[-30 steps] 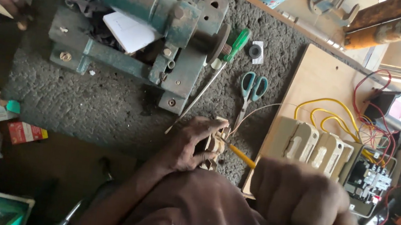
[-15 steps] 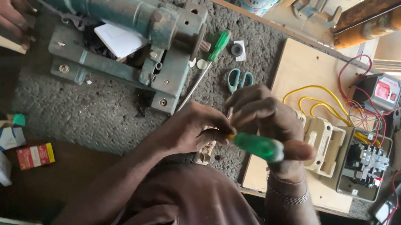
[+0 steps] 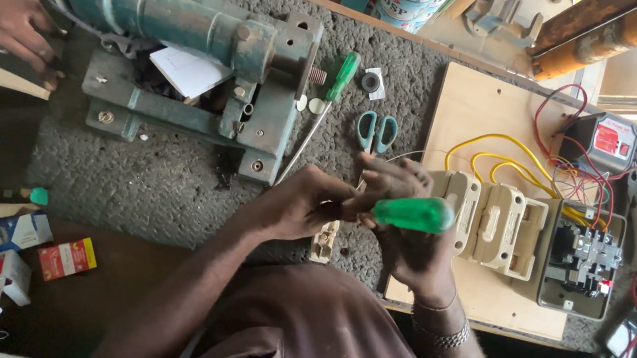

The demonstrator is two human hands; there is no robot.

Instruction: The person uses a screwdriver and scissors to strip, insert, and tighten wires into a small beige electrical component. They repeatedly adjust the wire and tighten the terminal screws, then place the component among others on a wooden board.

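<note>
My right hand [image 3: 401, 228] grips a green-handled screwdriver [image 3: 413, 213]. My left hand [image 3: 304, 204] pinches a small cream socket [image 3: 324, 241] in the middle, near my body, just left of the wooden board [image 3: 474, 109]. The hands touch.

On the bench [image 3: 134, 182] I note a green iron machine [image 3: 191, 36], a second green-handled screwdriver [image 3: 327, 100] beside it, teal scissors [image 3: 376, 132], and a wooden board [image 3: 478, 109] carrying cream switch units [image 3: 489, 222], yellow wires [image 3: 498, 147] and a grey box [image 3: 607, 140]. Small cartons [image 3: 23, 245] lie lower left.
</note>
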